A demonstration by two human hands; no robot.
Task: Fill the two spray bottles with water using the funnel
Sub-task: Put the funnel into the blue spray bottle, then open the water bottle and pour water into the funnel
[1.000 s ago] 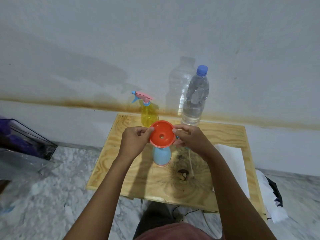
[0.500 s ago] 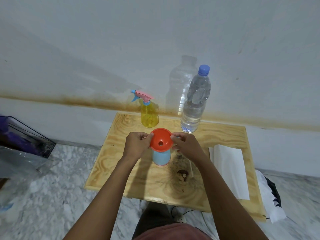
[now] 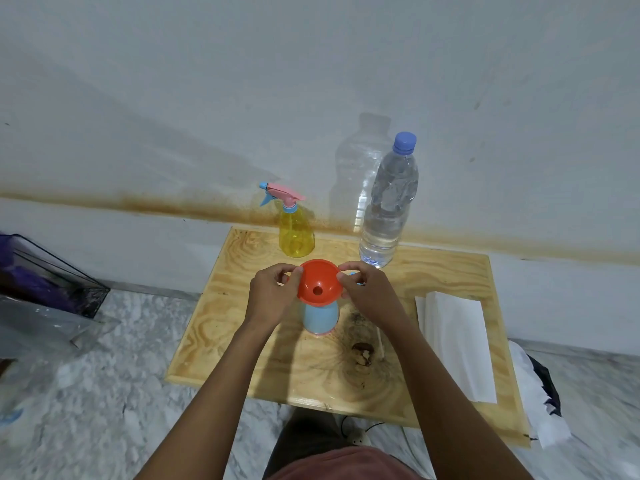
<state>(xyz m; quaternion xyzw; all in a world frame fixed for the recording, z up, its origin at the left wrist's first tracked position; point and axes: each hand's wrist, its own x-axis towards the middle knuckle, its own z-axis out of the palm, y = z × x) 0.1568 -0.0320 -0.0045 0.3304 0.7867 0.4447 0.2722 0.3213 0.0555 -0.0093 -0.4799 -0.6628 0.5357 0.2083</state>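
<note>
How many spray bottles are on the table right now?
2. The yellow spray bottle stands at the back of the table, left of the water bottle. The blue spray bottle stands nearer, under the orange funnel held by the left hand and right hand.

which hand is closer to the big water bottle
Right. The right hand is just in front of the water bottle, pinching the rim of the funnel. The left hand pinches the opposite rim, farther off to the bottle's left.
</note>
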